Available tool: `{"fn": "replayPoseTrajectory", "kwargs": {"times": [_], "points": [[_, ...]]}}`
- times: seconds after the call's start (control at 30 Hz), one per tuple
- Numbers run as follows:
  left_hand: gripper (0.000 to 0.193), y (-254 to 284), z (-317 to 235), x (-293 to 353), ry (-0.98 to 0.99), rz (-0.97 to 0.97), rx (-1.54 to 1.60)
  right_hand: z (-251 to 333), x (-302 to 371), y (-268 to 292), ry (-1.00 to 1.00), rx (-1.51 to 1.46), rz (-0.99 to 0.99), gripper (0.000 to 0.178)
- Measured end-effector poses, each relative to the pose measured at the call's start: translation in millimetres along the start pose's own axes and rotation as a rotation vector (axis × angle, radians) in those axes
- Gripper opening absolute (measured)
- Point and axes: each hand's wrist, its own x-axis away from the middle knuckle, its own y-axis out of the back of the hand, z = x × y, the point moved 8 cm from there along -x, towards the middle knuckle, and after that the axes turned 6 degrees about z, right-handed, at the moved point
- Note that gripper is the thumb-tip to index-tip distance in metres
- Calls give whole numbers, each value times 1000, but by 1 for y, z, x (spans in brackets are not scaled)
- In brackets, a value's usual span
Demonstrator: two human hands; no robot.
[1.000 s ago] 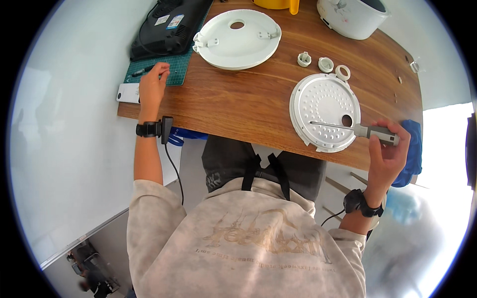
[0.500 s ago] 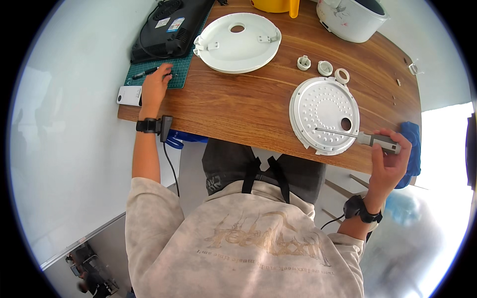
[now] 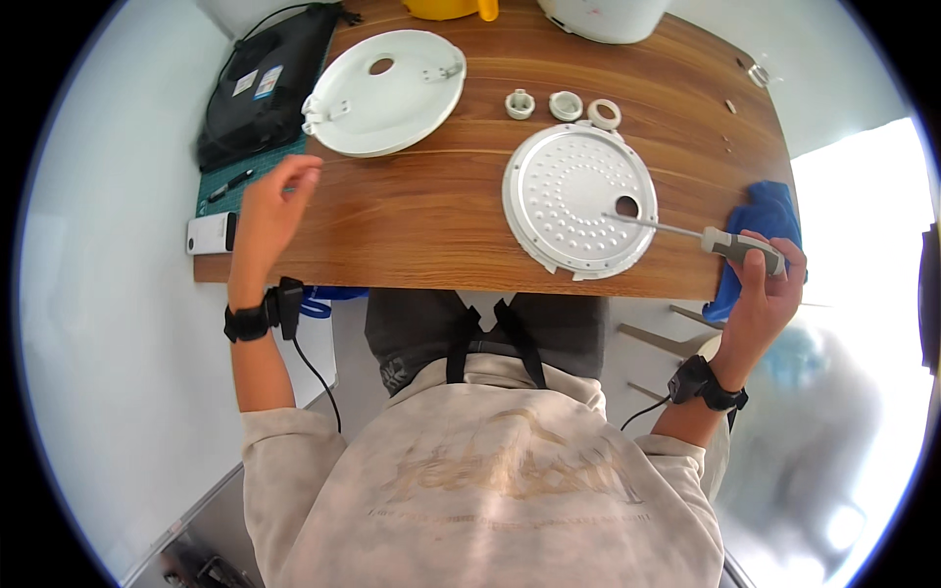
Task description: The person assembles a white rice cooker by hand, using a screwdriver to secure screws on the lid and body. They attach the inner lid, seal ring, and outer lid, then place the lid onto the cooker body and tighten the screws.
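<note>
shifted rightward across the metal disc [image 3: 564,186], the screwdriver [image 3: 720,243] now has its tip beside the disc's hole, and the left hand [image 3: 270,211] has left the green mat [image 3: 263,160] for bare wood. the disc lies flat, dimpled face up, close to the front edge of the wooden desk [image 3: 392,235], with neither hand on it; the right hand [image 3: 765,294] is wrapped around the screwdriver's grip, the shaft slanting in low over the disc. whether the tip touches metal cannot be told. at so shallow an angle, a push could send it skating over the dimples and scratch them, or drop it into the hole. sideways pressure could also turn the unheld disc, or slide it toward the desk's edge and off. the left hand's fingers are bent toward the thumb, near it; whether they meet or pinch anything small cannot be made out. a white ring [image 3: 604,126] and two caps [image 3: 566,106] stand just past the disc's far rim, where a swinging disc might knock them rolling. a blue cloth [image 3: 740,265] beside the right hand reaches past the desk's edge and could be dragged down by a passing wrist. farther left, a white lid [image 3: 392,108] rests well apart from the disc, seemingly at little risk.
</note>
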Motion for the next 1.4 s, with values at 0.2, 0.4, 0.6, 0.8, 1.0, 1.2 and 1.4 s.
{"fn": "replayPoseTrajectory", "kwargs": {"times": [0.2, 0.4, 0.6, 0.8, 1.0, 1.2, 1.4], "points": [[19, -93, -144, 10, -479, 368, 42, -21, 9, 29, -137, -95, -188, 22], [19, -155, -202, 10, -806, 371, 10, -69, 16, 22, -246, -502, -116, 22], [19, -173, -219, 21, -916, 341, -100, -92, 25, 14, -377, -562, -16, 28], [14, -173, -218, 23, -899, 381, -122, -90, 14, 13, -253, -99, -74, 42], [12, -156, -224, 26, -925, 299, -84, -70, 9, -3, -10, 440, -124, 45], [22, -136, -232, 33, -985, 79, -146, -67, 10, -13, 42, 515, -117, 42], [21, -87, -227, 13, -831, -112, -47, -88, 7, -7, -77, 339, -62, 45]]}}
